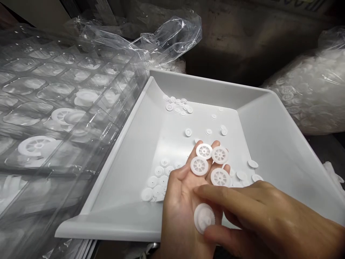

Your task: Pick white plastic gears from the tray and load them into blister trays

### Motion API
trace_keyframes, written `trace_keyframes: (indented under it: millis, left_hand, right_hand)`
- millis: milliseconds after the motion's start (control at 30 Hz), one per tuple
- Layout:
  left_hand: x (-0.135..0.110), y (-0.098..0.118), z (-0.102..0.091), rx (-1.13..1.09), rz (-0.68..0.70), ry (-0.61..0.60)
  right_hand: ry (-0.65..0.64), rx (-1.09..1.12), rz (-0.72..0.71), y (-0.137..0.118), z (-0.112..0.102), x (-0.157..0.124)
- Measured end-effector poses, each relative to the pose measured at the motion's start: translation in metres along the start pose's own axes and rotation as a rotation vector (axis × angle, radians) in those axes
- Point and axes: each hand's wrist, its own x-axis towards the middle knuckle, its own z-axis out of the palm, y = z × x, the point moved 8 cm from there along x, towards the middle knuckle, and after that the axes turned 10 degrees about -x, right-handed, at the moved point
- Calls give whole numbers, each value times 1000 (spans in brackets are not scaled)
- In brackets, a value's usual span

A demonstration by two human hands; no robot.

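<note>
White plastic tray [194,86] beside clear cavity tray [56,90]. Left hand [180,205] open, palm up above white tray, four spoked wheels [207,162] lying on fingers. Right hand [258,212] in narrow pinch on fifth wheel [204,218]. Wheels look light, stiff, slippery; take by rim.

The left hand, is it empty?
No, the left hand carries four white plastic spoked wheels on its open fingers.
</note>
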Motion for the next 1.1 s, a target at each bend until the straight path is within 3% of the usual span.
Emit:
trace_keyframes:
  millis: [200,300,400,500,700,1100]
  left_hand:
    - [-1,1,7,-29,21,-85]
    - [-3,2,3,-30,44,-34]
    - [-2,2,-4,-26,50,56]
    - [-1,4,-6,-32,60,83]
    - [-4,16,-13,-69,188,188]
    - [-4,12,-9,-39,160,135]
  right_hand:
    - [-30,8,43,1,5,-2]
    - [145,57,41,-1,-8,-3]
    - [314,-127,-85,-10,-19,-3]
    - [378,-308,-245,-21,-17,-3]
    - [378,-304,-250,-18,-12,-10]
    - [401,-270,-253,-18,-10,-11]
